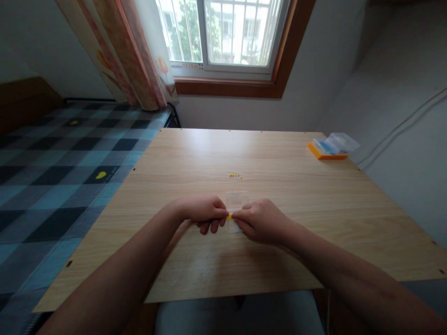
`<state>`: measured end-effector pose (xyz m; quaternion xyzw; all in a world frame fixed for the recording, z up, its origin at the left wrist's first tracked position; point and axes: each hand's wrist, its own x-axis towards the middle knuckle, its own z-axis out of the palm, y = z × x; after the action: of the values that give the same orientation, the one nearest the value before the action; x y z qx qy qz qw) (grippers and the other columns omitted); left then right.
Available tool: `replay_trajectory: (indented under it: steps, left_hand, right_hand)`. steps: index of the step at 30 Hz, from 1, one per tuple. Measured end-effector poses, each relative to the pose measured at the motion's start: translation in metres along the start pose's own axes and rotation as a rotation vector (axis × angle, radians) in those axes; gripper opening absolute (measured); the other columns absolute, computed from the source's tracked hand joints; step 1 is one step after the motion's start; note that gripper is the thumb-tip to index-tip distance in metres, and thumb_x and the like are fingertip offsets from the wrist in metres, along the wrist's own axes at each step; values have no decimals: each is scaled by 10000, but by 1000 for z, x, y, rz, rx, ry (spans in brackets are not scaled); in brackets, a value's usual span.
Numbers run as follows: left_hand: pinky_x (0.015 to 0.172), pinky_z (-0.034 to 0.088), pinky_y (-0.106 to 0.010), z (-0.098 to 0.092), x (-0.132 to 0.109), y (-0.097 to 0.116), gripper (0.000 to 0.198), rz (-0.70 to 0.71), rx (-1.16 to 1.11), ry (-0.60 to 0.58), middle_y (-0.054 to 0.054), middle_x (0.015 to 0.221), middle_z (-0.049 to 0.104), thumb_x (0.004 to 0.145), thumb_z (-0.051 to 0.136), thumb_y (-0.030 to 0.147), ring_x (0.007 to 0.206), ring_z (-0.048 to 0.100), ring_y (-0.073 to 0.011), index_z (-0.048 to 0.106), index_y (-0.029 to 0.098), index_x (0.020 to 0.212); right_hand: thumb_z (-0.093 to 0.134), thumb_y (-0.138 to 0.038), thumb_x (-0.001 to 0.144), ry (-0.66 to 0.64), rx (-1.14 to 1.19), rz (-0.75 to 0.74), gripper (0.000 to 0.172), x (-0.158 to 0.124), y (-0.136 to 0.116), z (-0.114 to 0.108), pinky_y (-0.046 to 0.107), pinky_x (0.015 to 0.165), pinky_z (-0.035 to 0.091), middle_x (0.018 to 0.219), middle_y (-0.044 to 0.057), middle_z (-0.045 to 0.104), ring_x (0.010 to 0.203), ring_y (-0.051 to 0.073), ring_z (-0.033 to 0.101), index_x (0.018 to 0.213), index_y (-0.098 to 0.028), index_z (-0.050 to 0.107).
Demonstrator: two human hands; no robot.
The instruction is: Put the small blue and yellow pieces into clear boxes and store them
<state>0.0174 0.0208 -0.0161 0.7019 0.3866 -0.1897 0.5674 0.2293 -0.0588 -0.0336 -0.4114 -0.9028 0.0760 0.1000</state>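
Between my fingertips is a tiny yellow piece (229, 216), too small to name its kind. My left hand (206, 211) pinches it from the left with thumb and forefinger, the other fingers curled below. From the other side my right hand (260, 219) closes its fingertips on the same piece. Under my hands lies a clear, flat plastic case (236, 197) on the wooden table (195, 270), partly covered by my fingers. Just beyond it, several small yellow bits (235, 176) lie in a short row.
At the table's far right corner sits an orange box (328, 156) with a raised clear lid and blue and white contents. A bed with a checked cover (59, 186) runs along the left. A chair (237, 316) stands at the near edge; a window (226, 37) is behind.
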Motion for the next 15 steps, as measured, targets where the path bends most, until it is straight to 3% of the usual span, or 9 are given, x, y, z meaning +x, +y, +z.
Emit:
replay_trajectory:
  steps: [15]
  left_hand:
    - [393,336,-217,0,1,-2,267,5,8,-1,-10,636,666,934,487,373,446,576,-128,597,180,784]
  right_hand:
    - [538,-250,951,-3,-3,4,230,-1,-1,0,298,574,229,746,16,697,588,118,513,825,-197,723]
